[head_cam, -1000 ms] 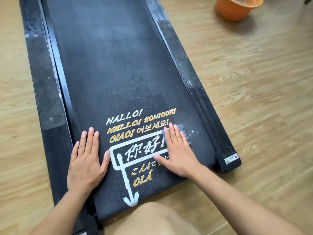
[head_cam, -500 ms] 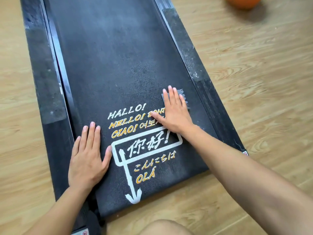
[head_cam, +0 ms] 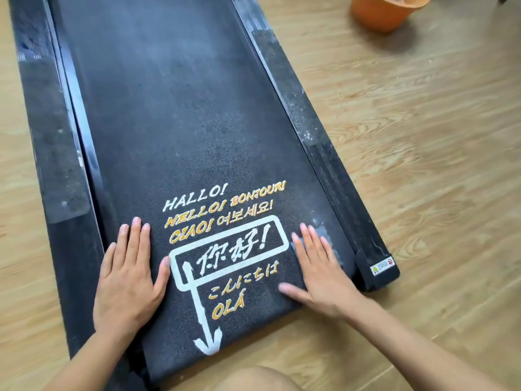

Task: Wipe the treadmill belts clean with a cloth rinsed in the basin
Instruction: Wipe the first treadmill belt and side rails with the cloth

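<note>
Orange basin (head_cam: 387, 11) far beyond treadmill belt (head_cam: 180, 122)

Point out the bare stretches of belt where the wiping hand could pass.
Free: the whole belt beyond the printed greetings, between both side rails. Crowded: the near end, left hand flat beside the lettering, right hand pressing the cloth by the right rail.

a home room: wood-plank floor (head_cam: 423, 153), walking treadmill (head_cam: 180, 122), orange plastic basin (head_cam: 380, 15)
</note>
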A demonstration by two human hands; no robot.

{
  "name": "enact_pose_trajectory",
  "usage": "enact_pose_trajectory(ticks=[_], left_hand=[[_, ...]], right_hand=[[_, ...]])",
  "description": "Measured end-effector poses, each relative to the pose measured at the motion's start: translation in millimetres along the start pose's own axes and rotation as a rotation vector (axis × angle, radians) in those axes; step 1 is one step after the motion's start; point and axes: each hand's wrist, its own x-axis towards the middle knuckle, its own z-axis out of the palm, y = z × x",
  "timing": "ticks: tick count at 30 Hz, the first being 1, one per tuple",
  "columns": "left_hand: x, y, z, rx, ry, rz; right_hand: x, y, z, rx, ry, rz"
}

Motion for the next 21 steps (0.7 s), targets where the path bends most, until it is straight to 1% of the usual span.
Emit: enact_pose_trajectory(ticks=[3,6,8,11,17,19,21], left_hand=[[1.0,0.6,1.6,0.004,0.006,0.004],[0.6,-1.1,0.9,-0.001,-0.003,0.007],[1.0,-1.4,0.6,0.001,0.008,0.009],[0.9,-1.4,-0.2,-0.001,0.015,0.010],[0.7,0.4,-2.0,-0.003,0.017,0.004],[0.9,0.4,-2.4,-0.001,0.015,0.004],[1.3,0.0,-2.1,0.001,0.017,0.002]], right_hand=[[89.0,6.0,-36.2,-0.048,0.126,-0.050],[148.0,15.8,-72.1,-0.049,0.140,-0.072],[157.5,21.3,-79.3,-0.050,0.148,-0.075],[116.7,26.5,-65.3,-0.038,0.125,-0.063],[-31.1,29.5,-4.2,-0.022,-0.050,0.016],[-42.5,29.8,6.2,-0.021,-0.039,0.032],[-21.2,26.8,4.6,-0.006,0.034,0.041]])
